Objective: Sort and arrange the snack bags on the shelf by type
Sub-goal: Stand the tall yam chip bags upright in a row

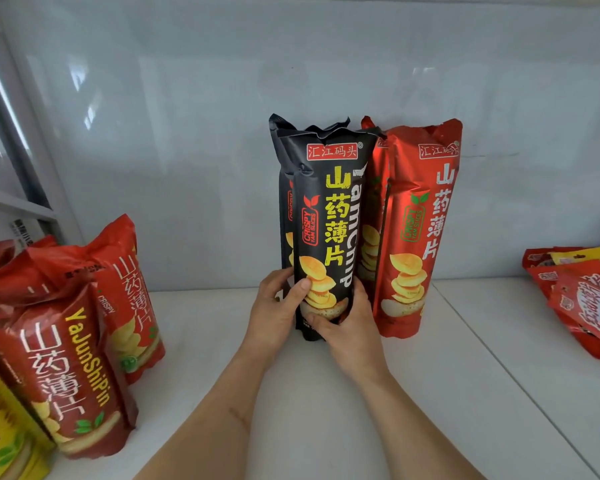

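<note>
We hold the black bag (329, 216) upright on the shelf (465, 358), left hand (278, 306) and right hand (350, 323) both clasping its base; we judge it should slide back flush against the black one behind our fingers, red bag (416, 230) just right

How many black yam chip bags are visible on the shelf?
2. The front black bag stands at the center, gripped by the left hand and right hand. The rear black bag stands directly behind it. More may be hidden.
</note>
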The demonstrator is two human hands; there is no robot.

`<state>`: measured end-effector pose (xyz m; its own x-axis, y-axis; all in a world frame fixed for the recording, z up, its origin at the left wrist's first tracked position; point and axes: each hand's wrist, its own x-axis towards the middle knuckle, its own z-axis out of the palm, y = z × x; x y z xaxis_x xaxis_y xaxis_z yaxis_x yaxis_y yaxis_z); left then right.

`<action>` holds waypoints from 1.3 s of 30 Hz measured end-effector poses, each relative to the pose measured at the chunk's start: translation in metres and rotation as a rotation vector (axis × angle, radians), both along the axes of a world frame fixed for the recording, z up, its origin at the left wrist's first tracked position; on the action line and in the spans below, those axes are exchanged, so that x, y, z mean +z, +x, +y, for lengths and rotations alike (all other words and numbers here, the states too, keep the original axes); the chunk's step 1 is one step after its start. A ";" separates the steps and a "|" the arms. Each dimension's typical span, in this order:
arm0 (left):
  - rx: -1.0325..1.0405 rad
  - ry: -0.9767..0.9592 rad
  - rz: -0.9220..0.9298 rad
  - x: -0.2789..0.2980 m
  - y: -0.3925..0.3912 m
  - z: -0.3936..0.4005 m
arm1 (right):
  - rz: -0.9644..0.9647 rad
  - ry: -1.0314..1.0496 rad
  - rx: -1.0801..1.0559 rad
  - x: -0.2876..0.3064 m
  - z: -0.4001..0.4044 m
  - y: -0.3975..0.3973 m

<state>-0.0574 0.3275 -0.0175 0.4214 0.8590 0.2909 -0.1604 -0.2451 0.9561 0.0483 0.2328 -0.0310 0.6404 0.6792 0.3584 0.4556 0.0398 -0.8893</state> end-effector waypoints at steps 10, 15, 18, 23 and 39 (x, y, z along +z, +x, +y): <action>-0.060 -0.171 -0.055 0.018 0.022 0.039 | 0.063 0.002 0.046 -0.010 0.006 0.004; -0.202 -0.163 -0.022 0.015 0.028 0.046 | 0.064 -0.003 0.030 -0.012 0.005 0.006; -0.258 -0.186 -0.031 0.012 0.030 0.042 | 0.032 -0.022 0.007 -0.012 -0.004 0.007; -0.338 -0.137 0.027 0.011 0.027 0.031 | -0.030 -0.043 -0.016 -0.012 -0.024 0.006; -0.247 -0.017 0.053 0.012 0.016 0.008 | -0.110 -0.176 -0.142 0.004 -0.023 -0.006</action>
